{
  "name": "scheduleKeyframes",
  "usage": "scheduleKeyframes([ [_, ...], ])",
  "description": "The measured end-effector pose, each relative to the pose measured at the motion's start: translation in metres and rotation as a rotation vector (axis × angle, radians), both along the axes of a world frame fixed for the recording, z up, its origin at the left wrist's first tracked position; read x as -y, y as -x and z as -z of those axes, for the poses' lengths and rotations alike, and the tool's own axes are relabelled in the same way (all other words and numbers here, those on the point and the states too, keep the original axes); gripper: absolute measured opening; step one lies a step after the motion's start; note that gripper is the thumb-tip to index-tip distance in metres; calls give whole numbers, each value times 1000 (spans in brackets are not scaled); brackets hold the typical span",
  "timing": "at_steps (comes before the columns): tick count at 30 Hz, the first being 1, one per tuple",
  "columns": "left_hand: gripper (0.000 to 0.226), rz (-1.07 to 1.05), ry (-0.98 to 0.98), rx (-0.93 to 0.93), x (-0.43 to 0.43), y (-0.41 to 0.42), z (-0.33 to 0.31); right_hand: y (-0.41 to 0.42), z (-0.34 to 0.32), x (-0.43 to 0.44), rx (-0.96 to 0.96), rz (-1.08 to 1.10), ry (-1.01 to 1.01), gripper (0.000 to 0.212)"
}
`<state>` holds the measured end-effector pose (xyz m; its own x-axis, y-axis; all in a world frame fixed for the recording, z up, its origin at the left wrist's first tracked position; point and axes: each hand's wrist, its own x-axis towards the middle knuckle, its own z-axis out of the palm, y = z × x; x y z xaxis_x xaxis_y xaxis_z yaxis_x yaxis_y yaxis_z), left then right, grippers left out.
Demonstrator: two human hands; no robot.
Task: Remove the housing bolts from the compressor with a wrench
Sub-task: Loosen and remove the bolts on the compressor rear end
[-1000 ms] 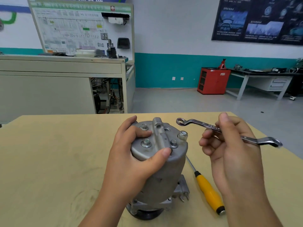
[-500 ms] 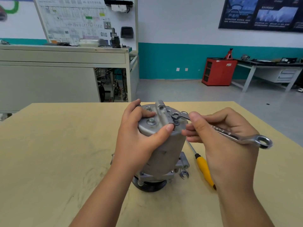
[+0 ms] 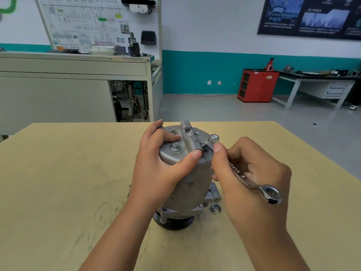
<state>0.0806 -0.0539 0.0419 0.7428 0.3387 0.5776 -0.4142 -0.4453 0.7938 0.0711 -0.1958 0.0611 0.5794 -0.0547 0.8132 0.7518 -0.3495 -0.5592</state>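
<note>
Bright, even indoor light, soft shadows; wide-angle bending at edges, background slightly soft.

- Pale yellow wooden tabletop [image 3: 58, 182], scuffed with faint dark marks.
- Long beige metal cabinet [image 3: 58, 98] behind the table, carrying an upright white wiring-diagram board [image 3: 82, 22].
- Red metal cabinet [image 3: 257, 86] against the teal-banded wall, with a red jack stand [image 3: 270, 64] on top.
- Grey workbench with drawers [image 3: 336, 89] just beside it.
- Dark blue poster [image 3: 312, 16] on the wall above.

One compressor [image 3: 191, 178] is standing on one table [image 3: 58, 173]. Three bolt heads [image 3: 172, 130] [image 3: 175, 146] [image 3: 214, 138] are showing; two hands [image 3: 156, 165] [image 3: 254, 169] are working one wrench [image 3: 241, 174]
</note>
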Motion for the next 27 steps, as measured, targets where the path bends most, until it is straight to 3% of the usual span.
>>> scheduleKeyframes([
  [6,41,10,14,-2,-2,0,1,-14,-2,18,-291,-251,-202,27],
  [13,45,70,18,-31,-7,-2,0,-68,-8,39,-862,-687,-427,10],
  [18,43,84,23,-35,-7,-1,-1,-95,-7,11,-884,-641,-519,21],
  [20,43,87,27,-35,-7,-1,0,-103,-9,-3,-872,-611,-476,8],
  [22,42,92,34,-39,-8,0,-1,-110,-12,-13,-898,-596,-395,15],
  [25,41,99,31,-42,-8,0,-1,-116,-19,-19,-948,-607,-238,6],
  [27,41,96,25,-41,-9,0,-2,-119,-25,-20,-962,-651,-166,16],
])
